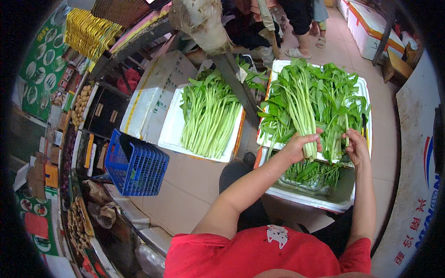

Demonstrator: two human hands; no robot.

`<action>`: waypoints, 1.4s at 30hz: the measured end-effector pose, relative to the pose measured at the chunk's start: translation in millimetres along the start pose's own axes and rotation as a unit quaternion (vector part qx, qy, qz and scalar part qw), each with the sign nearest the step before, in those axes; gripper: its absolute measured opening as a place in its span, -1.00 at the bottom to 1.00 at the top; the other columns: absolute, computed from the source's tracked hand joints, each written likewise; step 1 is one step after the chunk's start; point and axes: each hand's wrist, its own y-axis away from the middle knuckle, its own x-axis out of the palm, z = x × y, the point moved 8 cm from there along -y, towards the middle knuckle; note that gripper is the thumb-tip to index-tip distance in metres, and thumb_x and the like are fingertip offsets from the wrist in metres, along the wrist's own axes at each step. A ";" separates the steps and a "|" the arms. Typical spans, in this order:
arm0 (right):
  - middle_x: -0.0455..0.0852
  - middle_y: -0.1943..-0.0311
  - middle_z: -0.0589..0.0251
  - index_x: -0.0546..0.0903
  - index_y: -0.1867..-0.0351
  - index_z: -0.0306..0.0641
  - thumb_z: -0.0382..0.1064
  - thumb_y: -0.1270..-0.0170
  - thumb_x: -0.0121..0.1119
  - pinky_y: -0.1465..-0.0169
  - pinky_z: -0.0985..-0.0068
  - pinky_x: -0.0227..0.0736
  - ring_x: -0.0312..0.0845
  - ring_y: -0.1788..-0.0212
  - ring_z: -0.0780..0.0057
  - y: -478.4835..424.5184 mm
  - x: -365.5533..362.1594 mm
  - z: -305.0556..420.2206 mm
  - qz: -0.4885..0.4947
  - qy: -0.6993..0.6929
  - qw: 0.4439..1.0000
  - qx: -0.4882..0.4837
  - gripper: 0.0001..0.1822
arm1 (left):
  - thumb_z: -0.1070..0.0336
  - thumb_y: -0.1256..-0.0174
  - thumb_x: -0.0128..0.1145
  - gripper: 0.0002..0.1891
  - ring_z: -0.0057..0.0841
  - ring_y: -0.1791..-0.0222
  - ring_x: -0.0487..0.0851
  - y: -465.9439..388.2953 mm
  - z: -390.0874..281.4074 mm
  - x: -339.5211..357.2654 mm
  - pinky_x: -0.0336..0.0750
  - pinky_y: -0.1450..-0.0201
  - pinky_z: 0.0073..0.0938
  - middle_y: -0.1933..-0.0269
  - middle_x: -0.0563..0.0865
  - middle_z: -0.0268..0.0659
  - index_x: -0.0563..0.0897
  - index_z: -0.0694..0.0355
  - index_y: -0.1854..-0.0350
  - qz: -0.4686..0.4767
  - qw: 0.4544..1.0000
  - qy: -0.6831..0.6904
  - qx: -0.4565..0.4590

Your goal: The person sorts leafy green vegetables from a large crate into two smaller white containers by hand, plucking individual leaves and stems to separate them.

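Observation:
My left hand grips a bunch of water spinach near its cut stem ends, with the leaves pointing away from me. In my right hand, a single pale green stem is pinched between thumb and fingers. Beneath both hands, more loose leafy greens lie on a white foam lid or tray. That tray rests across a foam box, where trimmed leaves and stems sit at the far side. To the left, a neat pile of water spinach lies on another white foam tray.
A blue plastic basket and a grey-white foam box stand at left, beside produce shelves with potatoes. A dark slanted post rises between the trays. A white cabinet bounds the right. Other people's legs show beyond.

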 end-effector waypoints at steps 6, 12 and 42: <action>0.58 0.48 0.31 0.45 0.19 -0.23 -0.32 -0.06 0.20 0.62 0.84 0.26 0.42 0.59 0.72 34.6 48.9 19.4 0.176 -0.055 0.980 -0.073 -0.73 | 0.33 -0.10 0.14 -0.63 -0.47 0.40 0.59 -1.2 5.2 -0.6 0.53 0.24 -0.40 0.43 0.55 -0.28 0.42 0.32 0.04 -0.008 0.999 0.016 -0.033; 0.58 0.45 0.35 0.45 0.20 -0.28 -0.42 -0.08 0.16 0.56 0.75 0.20 0.34 0.57 0.73 33.1 59.1 -31.6 0.173 0.154 0.973 -0.015 -0.76 | 0.40 -0.02 0.19 -0.71 -0.44 0.35 0.60 -10.0 21.9 -16.7 0.54 0.26 -0.41 0.33 0.59 -0.24 0.45 0.29 0.18 -0.023 0.998 -0.036 -0.035; 0.49 0.51 0.29 0.59 0.40 -0.32 -0.38 0.00 0.23 0.46 0.67 0.29 0.38 0.53 0.62 73.1 47.7 79.4 -0.107 0.283 0.823 -0.481 -0.88 | 0.52 0.07 0.23 -0.64 -0.48 0.41 0.60 3.7 60.4 -16.3 0.51 0.34 -0.51 0.36 0.61 -0.22 0.49 0.36 0.15 -0.110 0.971 -0.174 -0.121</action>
